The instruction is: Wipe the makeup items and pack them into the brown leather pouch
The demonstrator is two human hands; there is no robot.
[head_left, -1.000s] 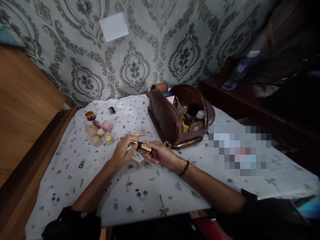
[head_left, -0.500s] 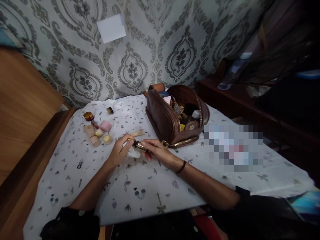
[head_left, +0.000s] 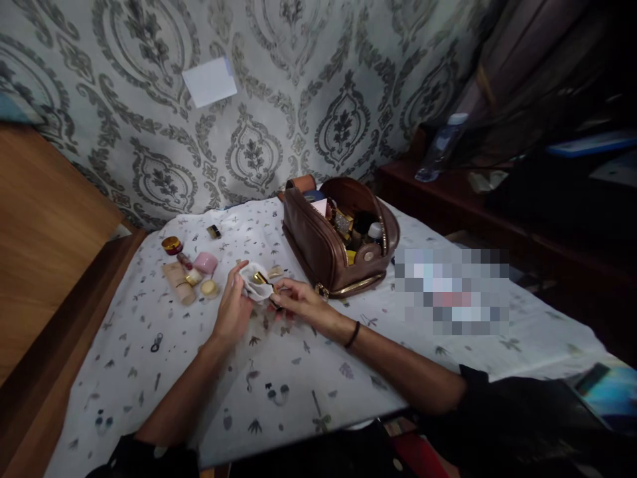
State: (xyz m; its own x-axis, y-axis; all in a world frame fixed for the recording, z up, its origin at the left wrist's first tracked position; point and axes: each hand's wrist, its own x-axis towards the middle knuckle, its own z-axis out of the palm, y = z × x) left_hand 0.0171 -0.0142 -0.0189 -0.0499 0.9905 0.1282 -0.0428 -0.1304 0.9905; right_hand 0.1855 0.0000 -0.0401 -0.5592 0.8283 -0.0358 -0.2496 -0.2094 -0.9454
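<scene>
Patterned tablecloth (head_left: 298, 372): left hand (head_left: 233, 309) pinches white tissue (head_left: 250, 284) half-hiding gold tube (head_left: 262, 279); right hand (head_left: 293, 299) grips tube.

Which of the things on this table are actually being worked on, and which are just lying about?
In hand:
- left hand with crumpled white tissue
- right hand with slim gold-and-black tube

Lying about:
- open brown leather pouch
- pink pot
- red gold-lidded jar
- clear plastic bottle

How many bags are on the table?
1. The brown bag stands open on the patterned tablecloth, near the wall and just right of the person's hands, with small bottles and jars poking out. Another could be hidden behind it or inside the blurred patch.
</scene>
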